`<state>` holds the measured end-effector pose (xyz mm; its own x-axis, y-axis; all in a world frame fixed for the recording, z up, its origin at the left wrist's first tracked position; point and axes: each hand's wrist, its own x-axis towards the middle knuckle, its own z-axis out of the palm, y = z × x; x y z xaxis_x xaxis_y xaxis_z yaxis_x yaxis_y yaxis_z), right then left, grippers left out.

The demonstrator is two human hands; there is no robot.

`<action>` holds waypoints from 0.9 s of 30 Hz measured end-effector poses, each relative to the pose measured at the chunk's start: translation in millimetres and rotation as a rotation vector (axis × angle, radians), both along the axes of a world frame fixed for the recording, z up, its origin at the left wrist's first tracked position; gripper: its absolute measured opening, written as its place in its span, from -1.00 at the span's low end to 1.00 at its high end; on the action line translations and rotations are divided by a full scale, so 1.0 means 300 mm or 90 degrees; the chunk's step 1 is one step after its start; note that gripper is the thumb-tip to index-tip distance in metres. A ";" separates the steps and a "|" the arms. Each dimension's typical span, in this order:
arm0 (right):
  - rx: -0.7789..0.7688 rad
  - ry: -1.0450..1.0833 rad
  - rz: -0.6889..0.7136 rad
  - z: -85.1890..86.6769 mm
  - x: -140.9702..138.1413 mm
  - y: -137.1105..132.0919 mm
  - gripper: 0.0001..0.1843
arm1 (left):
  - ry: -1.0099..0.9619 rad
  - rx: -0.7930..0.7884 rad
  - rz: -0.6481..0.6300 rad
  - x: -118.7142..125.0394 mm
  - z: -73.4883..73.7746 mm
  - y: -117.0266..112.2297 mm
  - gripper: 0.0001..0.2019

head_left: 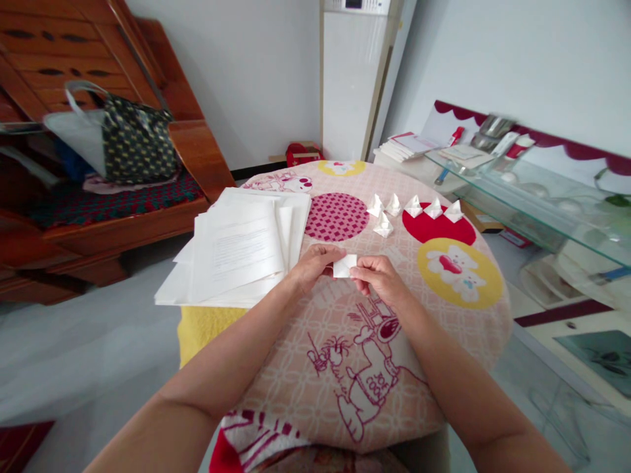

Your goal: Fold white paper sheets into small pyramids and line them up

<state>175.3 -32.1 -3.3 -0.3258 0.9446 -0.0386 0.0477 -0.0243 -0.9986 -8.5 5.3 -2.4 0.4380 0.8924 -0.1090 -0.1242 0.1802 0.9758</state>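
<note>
Between my hands, over the middle of the table, is a small folded square of white paper (pixel 344 266). My left hand (pixel 315 265) pinches its left edge, thumb on top. At the right edge, my right hand (pixel 378 272) grips the same paper between thumb and curled fingers. Beyond my hands stand several small folded white paper boats (pixel 415 207), most of them in a row and one a little nearer, the paper boat (pixel 383 225). To the left of my left hand lies a stack of white paper sheets (pixel 236 246), the top one printed with text.
A patterned pink cloth (pixel 315 348) covers the round table. At the right is a glass shelf (pixel 537 203) with cups and papers on it. A wooden bench (pixel 197 154) with a dotted bag (pixel 135 141) stands at the left, and a tall white cabinet (pixel 352 85) at the back.
</note>
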 end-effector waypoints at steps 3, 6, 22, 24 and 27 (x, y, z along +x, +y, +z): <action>-0.019 -0.033 0.007 -0.001 0.001 -0.002 -0.67 | 0.048 0.057 -0.020 0.001 -0.004 -0.003 -0.64; -0.034 -0.046 0.026 0.005 -0.003 -0.004 -0.70 | 0.083 0.113 0.010 0.008 -0.010 -0.006 -0.71; -0.072 -0.001 -0.002 0.010 -0.021 -0.016 -0.69 | 0.056 0.236 -0.010 0.025 -0.012 -0.017 -0.64; -0.066 -0.007 -0.007 0.007 -0.017 -0.015 -0.69 | 0.015 0.160 -0.011 0.026 -0.016 -0.015 -0.62; -0.060 -0.003 -0.018 -0.002 -0.011 -0.012 -0.68 | -0.046 0.044 0.003 0.022 -0.021 -0.008 -0.52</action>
<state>172.1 -35.5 -3.9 -0.2986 0.9455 -0.1296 0.0498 -0.1202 -0.9915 -2.1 2.8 -8.7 0.4379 0.8989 -0.0157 -0.1954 0.1123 0.9743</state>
